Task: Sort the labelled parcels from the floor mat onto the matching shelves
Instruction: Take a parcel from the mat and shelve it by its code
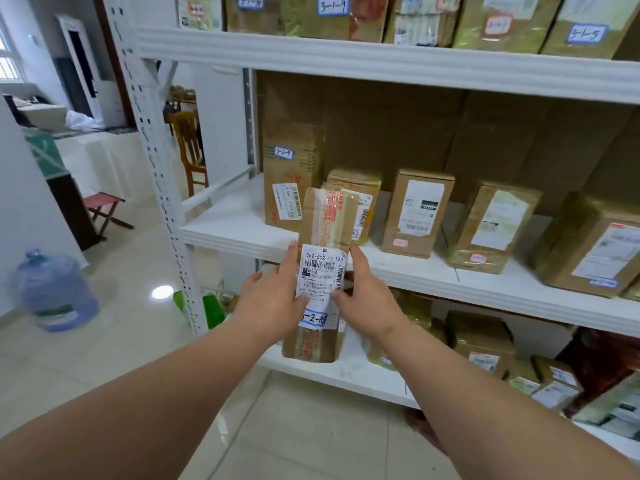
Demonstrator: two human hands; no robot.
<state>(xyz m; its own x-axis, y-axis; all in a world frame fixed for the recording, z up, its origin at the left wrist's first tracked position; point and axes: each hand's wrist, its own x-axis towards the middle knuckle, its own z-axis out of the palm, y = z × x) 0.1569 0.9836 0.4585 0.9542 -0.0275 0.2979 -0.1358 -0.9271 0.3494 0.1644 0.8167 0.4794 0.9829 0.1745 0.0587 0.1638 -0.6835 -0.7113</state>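
Observation:
A long brown cardboard parcel [327, 220] with a white shipping label and a blue-edged tag reading "-2-10" stands upright in front of the middle shelf [235, 223]. My left hand [273, 299] grips its left side with the thumb on the label. My right hand [367, 296] grips its right side, thumb also on the label. The parcel's upper end reaches over the shelf edge, between a tall box tagged "3-2-9" [291, 174] and a smaller taped box [360, 192]. Its lower end hangs below the shelf edge.
Several labelled boxes line the middle shelf to the right [415, 213], the top shelf [332, 15] and the bottom shelf [485, 348]. A white perforated upright [162, 174] stands left of the shelves. A blue water jug [52, 292], folding stool [104, 209] and wooden chair [190, 147] sit on the tiled floor at left.

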